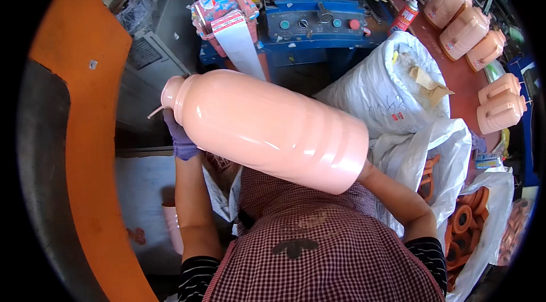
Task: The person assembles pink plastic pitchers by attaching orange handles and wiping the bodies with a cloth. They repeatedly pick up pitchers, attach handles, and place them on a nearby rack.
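A big glossy pink plastic thermos flask casing [273,125] lies tilted across my front, its neck to the upper left and its wide ribbed end to the lower right. From the neck sticks a thin pink stub [154,112]. My left hand [181,138], in a purple glove, is closed round the underside near the neck; the casing hides part of its fingers. At the wide end my right hand [365,172] holds the casing from behind and below, with its fingers hidden.
Ahead stands a blue machine [315,24] with buttons. A pink basket [250,28] is beside it. White sacks [364,94] stand at right, one with orange-brown ring parts [462,219]. Pink jugs [463,32] and a red spray can [404,17] stand on the reddish bench. An orange panel [85,103] borders the left.
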Tool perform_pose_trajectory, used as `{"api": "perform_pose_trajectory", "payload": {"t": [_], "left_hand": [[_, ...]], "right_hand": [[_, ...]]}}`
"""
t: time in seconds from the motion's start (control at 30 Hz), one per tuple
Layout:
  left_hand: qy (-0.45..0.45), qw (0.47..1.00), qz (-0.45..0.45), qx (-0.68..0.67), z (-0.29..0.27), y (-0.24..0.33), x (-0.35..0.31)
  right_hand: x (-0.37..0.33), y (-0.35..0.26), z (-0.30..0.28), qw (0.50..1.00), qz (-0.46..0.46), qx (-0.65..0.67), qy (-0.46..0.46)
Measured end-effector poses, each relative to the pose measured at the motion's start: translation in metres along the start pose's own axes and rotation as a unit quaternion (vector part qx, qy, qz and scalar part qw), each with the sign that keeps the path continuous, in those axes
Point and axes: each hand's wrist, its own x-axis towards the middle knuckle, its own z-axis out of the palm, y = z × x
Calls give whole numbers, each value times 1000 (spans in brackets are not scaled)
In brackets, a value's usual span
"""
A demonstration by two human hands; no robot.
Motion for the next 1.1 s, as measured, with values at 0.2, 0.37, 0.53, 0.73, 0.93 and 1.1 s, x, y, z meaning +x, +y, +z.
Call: {"api": "perform_pose_trajectory", "payload": {"t": [0.2,0.37,0.53,0.73,0.93,1.1], "left_hand": [[-128,938,14,323,63,28,27],[-107,826,-148,534,117,22,14],[-156,816,-262,491,166,-19,9],[-110,816,-265,502,166,-29,-12],[-94,795,-293,522,170,-32,-16],[-173,707,-293,620,185,-42,-6]], "right_hand": [[22,-25,-37,992,27,-100,76],[106,-149,-66,959,-236,-126,95],[125,-174,-23,944,-291,-108,112],[129,-188,1,956,-288,-32,44],[134,-174,-15,961,-252,66,-94],[127,-169,-47,952,-202,62,-223]]}}
